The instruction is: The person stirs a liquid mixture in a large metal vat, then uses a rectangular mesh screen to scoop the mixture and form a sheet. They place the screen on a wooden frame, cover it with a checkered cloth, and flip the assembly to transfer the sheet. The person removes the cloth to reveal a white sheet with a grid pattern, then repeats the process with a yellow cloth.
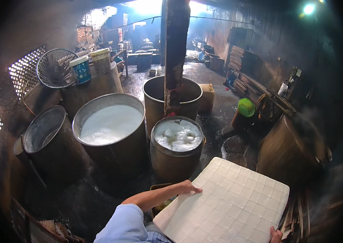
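A large white slab of tofu (pixel 240 194), marked in a grid of squares, slants across the lower right in front of me. My left hand (pixel 188 187) is closed on its far left edge, the thumb lying on the top face. At the near right corner, my right hand (pixel 276 235) grips the edge; only its fingers show, and the picture's lower edge cuts off the rest. Whether a board lies under the slab is hidden. Just beyond my left hand stands a metal drum (pixel 175 162), filled with frothy white liquid (pixel 178 135).
A wide vat of white liquid (pixel 139 125) and a tilted metal drum (pixel 38 141) stand left. Behind the frothy drum, a pillar (pixel 175 48) rises before another vat (pixel 149 95). Right are a green basin (pixel 246 107), a large barrel-like vessel (pixel 288 150) and stacked wood (pixel 238 58).
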{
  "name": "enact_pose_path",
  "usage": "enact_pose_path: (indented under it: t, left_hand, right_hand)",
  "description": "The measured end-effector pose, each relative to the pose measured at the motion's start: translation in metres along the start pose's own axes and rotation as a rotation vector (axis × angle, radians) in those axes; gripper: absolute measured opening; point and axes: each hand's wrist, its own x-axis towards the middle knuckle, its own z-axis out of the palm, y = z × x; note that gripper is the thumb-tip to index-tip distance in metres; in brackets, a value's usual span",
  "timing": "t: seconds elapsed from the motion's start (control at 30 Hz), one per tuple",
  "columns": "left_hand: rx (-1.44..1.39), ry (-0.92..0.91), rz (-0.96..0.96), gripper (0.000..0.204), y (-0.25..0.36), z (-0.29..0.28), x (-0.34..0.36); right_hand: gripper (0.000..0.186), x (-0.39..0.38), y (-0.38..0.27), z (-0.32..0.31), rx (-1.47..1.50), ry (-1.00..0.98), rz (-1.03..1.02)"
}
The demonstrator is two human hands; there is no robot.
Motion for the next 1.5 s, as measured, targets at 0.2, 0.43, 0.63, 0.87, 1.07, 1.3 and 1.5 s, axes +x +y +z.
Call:
enact_pose_path:
  t: [0.2, 0.43, 0.63, 0.87, 1.07, 1.3, 1.5]
  left_hand:
    - [-0.062, -0.002, 0.052, 0.085, 0.065, 0.09, 0.011]
    - [-0.065, -0.024, -0.041, 0.1, 0.121, 0.126, 0.063]
    - [-0.114, -0.051, -0.083, 0.107, 0.185, 0.141, 0.125]
    - [-0.192, 0.009, -0.006, 0.095, 0.234, 0.154, 0.251]
    - [-0.262, 0.106, -0.072, 0.094, 0.33, 0.163, 0.306]
    - [-0.386, 0.09, -0.05, 0.094, 0.425, 0.176, 0.367]
    - [-0.437, 0.198, -0.054, 0.1, 0.497, 0.218, 0.464]
  right_hand:
    - [0.026, 0.057, -0.007, -0.092, 0.01, -0.002, -0.003]
    - [0.028, 0.142, -0.027, -0.123, -0.021, -0.015, -0.008]
    - [0.03, 0.263, -0.056, -0.122, -0.052, -0.075, -0.037]
    - [0.031, 0.423, -0.114, -0.096, -0.05, -0.182, -0.045]
    - [0.029, 0.54, -0.161, -0.1, -0.242, -0.16, -0.104]
    - [0.027, 0.687, -0.222, -0.085, 0.036, -0.325, -0.153]
    - [0.025, 0.849, -0.242, -0.104, 0.033, -0.397, -0.201]
